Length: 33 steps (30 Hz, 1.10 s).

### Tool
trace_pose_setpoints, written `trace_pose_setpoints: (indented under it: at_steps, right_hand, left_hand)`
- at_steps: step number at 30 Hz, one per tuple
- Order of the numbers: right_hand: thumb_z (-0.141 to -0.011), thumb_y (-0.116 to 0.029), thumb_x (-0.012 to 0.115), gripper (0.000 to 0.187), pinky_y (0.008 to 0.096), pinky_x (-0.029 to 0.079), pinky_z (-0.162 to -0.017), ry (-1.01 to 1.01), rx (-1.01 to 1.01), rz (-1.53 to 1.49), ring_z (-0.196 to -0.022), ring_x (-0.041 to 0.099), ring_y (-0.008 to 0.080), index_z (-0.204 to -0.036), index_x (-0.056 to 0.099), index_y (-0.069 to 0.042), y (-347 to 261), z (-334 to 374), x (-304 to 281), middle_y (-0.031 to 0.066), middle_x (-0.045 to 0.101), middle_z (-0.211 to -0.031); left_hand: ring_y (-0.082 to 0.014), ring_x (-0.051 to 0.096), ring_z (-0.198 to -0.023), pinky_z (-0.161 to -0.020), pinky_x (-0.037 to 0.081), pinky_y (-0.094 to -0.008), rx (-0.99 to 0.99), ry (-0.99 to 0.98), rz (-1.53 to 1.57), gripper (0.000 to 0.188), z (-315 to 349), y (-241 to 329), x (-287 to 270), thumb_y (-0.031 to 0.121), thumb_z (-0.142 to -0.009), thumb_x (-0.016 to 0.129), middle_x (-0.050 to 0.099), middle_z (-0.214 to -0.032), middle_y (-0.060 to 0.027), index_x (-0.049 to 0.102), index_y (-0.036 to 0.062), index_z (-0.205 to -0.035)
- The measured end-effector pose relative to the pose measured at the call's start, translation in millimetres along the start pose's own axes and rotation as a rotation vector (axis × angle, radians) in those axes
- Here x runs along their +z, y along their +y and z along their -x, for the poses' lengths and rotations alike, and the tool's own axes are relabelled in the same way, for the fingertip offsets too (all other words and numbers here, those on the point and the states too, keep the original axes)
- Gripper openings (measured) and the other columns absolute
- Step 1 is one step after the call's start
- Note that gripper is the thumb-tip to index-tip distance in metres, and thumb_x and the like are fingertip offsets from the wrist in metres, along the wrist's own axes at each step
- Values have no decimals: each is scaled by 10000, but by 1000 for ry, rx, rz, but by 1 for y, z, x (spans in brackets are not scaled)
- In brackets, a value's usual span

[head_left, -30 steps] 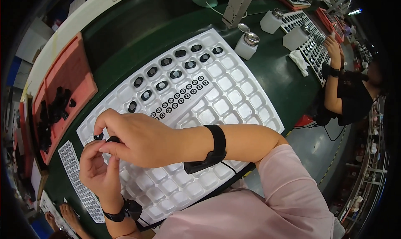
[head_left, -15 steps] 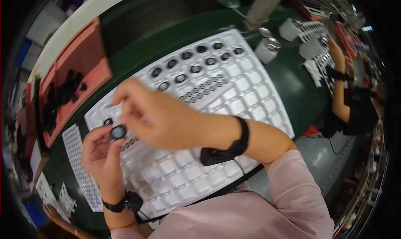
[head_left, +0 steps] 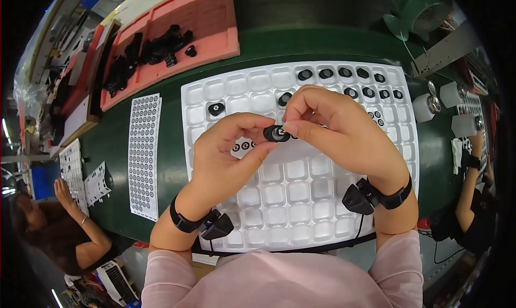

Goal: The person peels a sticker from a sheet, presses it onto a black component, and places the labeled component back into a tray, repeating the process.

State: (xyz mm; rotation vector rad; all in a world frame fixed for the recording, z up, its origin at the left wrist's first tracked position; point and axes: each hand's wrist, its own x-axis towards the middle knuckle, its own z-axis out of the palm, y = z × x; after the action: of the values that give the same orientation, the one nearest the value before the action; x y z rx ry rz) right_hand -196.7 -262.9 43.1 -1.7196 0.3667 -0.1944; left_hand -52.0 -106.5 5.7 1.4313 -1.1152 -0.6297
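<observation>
My left hand (head_left: 223, 157) pinches a small black oval part (head_left: 270, 134) between thumb and forefinger, above a white tray (head_left: 192, 96). My right hand (head_left: 346, 133) has thumb and forefinger closed at the part's right side, on a small round black sticker (head_left: 281, 130) with a white mark that lies against the part's face. Below the hands, partly covered by them, a strip of round stickers (head_left: 245, 145) rests on the tray. One black oval part (head_left: 216, 109) sits in a compartment at the tray's left; several similar parts (head_left: 325, 73) fill compartments at the back right.
A pink-red foam box (head_left: 226, 39) with black parts stands at the back left. Sheets of round stickers (head_left: 144, 157) lie left of the tray on the green table (head_left: 279, 41). Metal-topped white bottles (head_left: 424, 108) stand at right. Co-workers sit on both sides.
My view has swung toward the left. My right hand has come down from above the left to the right side of the black part, and the left hand has brought the part over the tray's middle.
</observation>
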Motion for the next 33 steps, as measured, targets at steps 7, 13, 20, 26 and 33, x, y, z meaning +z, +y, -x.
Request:
trace_pose_setpoints:
  at_steps: [7, 13, 20, 26, 33]
  right_hand:
    - [-904, -15, 605, 41, 224, 432, -732, -7, 119, -89, -804, 515, 69, -916, 577, 12, -2, 1, 2, -1, 575, -864]
    - [-895, -17, 620, 50, 225, 435, -720, -25, 149, -32, -780, 512, 67, -899, 581, 14, -3, 0, 3, -4, 581, -835]
    - [-881, -17, 636, 59, 235, 441, -721, 3, 93, 22, -771, 512, 70, -885, 585, 11, -1, 1, 5, -5, 581, -818]
    - [-859, -15, 647, 62, 245, 450, -710, 25, 66, 43, -751, 521, 82, -853, 591, 10, -1, 1, 7, 5, 586, -808]
    - [-836, -15, 652, 64, 251, 461, -691, 44, 35, 78, -734, 535, 93, -837, 595, 13, -1, 2, 7, 12, 586, -794]
  left_hand:
    - [-108, 622, -834, -790, 501, -245, 0, -3, -8, 317, 0, -3, 1, -38, -769, 733, 668, -944, -46, 644, 10, -1070]
    - [-124, 638, -832, -778, 508, -250, 30, -15, -53, 309, 1, -5, -1, -27, -768, 733, 675, -946, -59, 643, 13, -1061]
    - [-141, 652, -834, -766, 518, -263, 68, -24, -71, 305, 1, -6, -1, -28, -768, 725, 679, -949, -72, 646, 12, -1060]
    - [-154, 657, -831, -763, 520, -264, 70, -11, -91, 287, 2, -5, 0, -32, -766, 714, 677, -953, -80, 659, 14, -1044]
    - [-168, 665, -826, -750, 525, -265, 80, -28, -91, 288, 2, -3, 0, -38, -762, 702, 674, -956, -90, 666, 16, -1043]
